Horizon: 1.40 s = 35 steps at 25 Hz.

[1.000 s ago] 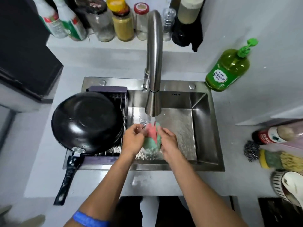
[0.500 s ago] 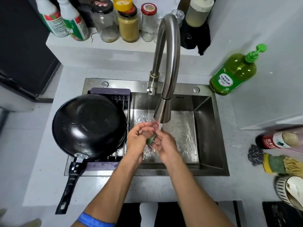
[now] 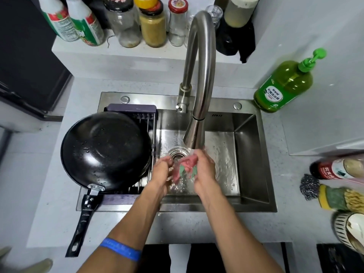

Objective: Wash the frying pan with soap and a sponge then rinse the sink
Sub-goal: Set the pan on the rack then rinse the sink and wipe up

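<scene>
The sponge [image 3: 187, 167], pink and green, is being held under the running faucet [image 3: 194, 134], just in front of the drain [image 3: 178, 153], over the sink [image 3: 252, 174]. It is being gripped by the right hand [image 3: 204, 170], fingers curled round it; the left hand [image 3: 162, 171] is being kept just beside it, its fingers blurred, so its grasp cannot be told. The frying pan [image 3: 106, 150] is being left to the left on the rack [image 3: 151, 123], nearer the left hand, handle pointing toward the person.
</scene>
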Motion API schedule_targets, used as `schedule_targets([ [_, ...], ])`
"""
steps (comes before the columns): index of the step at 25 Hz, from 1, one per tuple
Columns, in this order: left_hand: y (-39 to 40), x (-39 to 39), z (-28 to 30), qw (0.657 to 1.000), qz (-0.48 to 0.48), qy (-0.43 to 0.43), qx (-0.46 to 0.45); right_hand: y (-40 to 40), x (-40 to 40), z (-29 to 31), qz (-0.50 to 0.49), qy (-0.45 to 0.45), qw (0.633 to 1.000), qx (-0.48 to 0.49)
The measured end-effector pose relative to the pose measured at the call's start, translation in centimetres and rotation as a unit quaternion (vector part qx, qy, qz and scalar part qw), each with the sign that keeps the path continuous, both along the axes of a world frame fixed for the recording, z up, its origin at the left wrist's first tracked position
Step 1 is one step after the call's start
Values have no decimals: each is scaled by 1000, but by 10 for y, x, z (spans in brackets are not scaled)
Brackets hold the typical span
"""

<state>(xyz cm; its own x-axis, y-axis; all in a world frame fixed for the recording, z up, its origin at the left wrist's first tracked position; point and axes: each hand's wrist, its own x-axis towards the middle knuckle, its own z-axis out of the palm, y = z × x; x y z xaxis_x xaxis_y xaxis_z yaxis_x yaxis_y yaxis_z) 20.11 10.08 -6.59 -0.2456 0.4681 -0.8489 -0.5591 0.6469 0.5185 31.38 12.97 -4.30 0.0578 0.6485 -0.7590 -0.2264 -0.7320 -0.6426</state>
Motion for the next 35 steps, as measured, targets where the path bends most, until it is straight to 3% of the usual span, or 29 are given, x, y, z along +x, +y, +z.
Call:
schedule_targets([
  [4,12,23,1,984,-17,-171,37,-2,-15,18,-22,76,997,0],
  [7,23,30,-39,986,51,-156,32,5,-22,17,-69,129,988,-40],
  [8,27,32,-34,985,87,-147,39,12,-22,10,-69,114,990,-36],
  [10,36,40,8,976,160,-113,92,24,-16,-5,-49,-2,998,29],
  [13,44,45,36,977,127,-135,105,23,-17,-1,48,-178,976,118],
  [15,49,44,37,989,86,-97,76,17,-19,1,103,-224,959,140],
  [17,41,49,34,998,30,-13,55,21,-12,-5,85,-230,959,140],
  [19,31,59,33,996,-1,17,83,24,-6,-10,68,-246,956,143],
  [21,26,59,26,993,24,-41,112,16,-10,-8,91,-271,945,157],
  [23,26,53,23,989,47,-110,83,10,-17,-4,121,-286,937,158],
  [26,17,50,22,989,26,-139,42,15,-20,-12,139,-226,958,111],
  [30,12,49,17,995,65,-6,77,7,-15,-26,150,-216,960,94],
  [33,23,45,17,992,85,3,90,3,-17,-23,54,-18,998,-12],
  [35,25,44,17,994,62,26,84,6,-18,-20,-15,38,996,-75],
])
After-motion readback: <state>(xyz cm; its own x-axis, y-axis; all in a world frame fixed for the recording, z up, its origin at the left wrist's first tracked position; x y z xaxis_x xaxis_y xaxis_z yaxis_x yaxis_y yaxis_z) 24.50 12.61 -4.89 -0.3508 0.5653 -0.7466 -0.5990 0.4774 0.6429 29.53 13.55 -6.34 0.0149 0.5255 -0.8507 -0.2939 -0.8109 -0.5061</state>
